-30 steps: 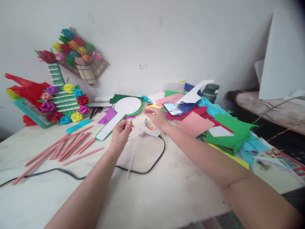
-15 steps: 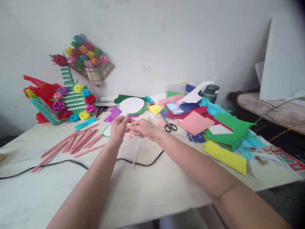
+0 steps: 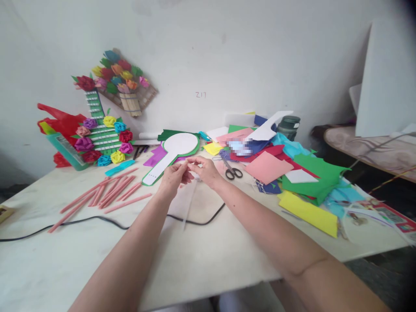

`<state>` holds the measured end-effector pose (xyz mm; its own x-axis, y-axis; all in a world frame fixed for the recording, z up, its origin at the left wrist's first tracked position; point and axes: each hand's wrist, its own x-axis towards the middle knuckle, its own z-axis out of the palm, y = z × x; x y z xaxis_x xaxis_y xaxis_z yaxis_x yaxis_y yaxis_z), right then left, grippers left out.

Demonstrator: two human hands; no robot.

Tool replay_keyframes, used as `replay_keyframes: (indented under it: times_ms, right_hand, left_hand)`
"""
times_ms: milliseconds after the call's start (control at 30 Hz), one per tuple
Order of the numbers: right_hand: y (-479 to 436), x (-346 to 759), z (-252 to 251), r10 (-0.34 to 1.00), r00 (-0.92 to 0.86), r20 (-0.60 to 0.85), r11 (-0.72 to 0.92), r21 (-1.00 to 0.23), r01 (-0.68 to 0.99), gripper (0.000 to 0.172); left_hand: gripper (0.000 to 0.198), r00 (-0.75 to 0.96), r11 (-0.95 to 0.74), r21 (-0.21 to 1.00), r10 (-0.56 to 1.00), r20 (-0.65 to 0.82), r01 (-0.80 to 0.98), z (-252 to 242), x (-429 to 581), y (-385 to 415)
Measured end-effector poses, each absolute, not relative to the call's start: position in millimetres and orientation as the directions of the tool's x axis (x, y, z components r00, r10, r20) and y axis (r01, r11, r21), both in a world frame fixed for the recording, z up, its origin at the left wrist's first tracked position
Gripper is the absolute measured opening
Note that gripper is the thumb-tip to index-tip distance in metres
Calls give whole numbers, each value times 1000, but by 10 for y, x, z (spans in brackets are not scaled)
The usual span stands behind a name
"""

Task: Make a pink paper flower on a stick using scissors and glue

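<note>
My left hand (image 3: 175, 177) and my right hand (image 3: 207, 172) meet over the middle of the table, fingertips together in a pinch. Whatever is between the fingers is hidden or too small to make out. Below them a thin translucent strip (image 3: 189, 206) runs down toward a black cord; I cannot tell whether either hand holds it. Just behind my left hand lies a white banjo-shaped cutout (image 3: 180, 144) with a green border and small dots on its handle end. Black-handled scissors (image 3: 233, 173) rest to the right of my right hand.
Pink rolled paper sticks (image 3: 116, 193) lie at left, near the black cord (image 3: 94, 219). Behind them stand a flower-covered paper guitar (image 3: 100, 135) and a teal bottle (image 3: 69, 151). Coloured sheets, including a yellow piece (image 3: 308, 214), pile up at right beside a dark green jar (image 3: 288, 128).
Both hands have shifted slightly right and drawn closer together, with the fingers still pinched. The cutout's white handle, earlier largely covered by my left hand, now shows.
</note>
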<state>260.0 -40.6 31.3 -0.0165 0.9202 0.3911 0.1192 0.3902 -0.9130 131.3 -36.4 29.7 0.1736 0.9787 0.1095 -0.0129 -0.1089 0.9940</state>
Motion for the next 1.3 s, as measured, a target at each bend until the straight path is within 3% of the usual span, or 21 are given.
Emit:
replay_keyframes:
  times_ms: [267, 433, 600, 733, 867, 1033, 1167, 1300]
  right_hand:
    - [-425, 2463, 252, 985, -53, 163, 140, -944, -298, 26]
    - [-430, 2439, 213, 981, -59, 184, 155, -930, -333, 24]
    - [-368, 2494, 156, 927, -20, 374, 373, -927, -51, 18]
    - [-347, 2565, 145, 806, -34, 591, 566, -753, 336, 18]
    - [-370, 2613, 156, 717, -74, 693, 574, -527, 627, 22]
    - [-371, 2641, 156, 657, -123, 744, 498, -306, 811, 26]
    - [-350, 2666, 173, 702, 8, 712, 356, -360, 863, 26]
    - [-318, 2733, 213, 772, 174, 611, 222, -516, 827, 26]
  left_hand:
    - [50, 193, -73, 994, 977, 86, -76, 305, 1350, -389]
    - [40, 223, -10, 979, 973, 56, -202, 306, 1376, -411]
    - [26, 235, 53, 945, 972, 26, -322, 290, 1411, -420]
    - [21, 269, 109, 917, 963, -2, -384, 281, 1419, -415]
    - [26, 302, 179, 909, 951, -62, -375, 300, 1415, -412]
    - [30, 389, 225, 920, 917, -88, -322, 340, 1423, -437]
    - [29, 439, 148, 966, 897, -41, -213, 342, 1421, -461]
    - [37, 330, 55, 992, 944, -15, -114, 334, 1398, -457]
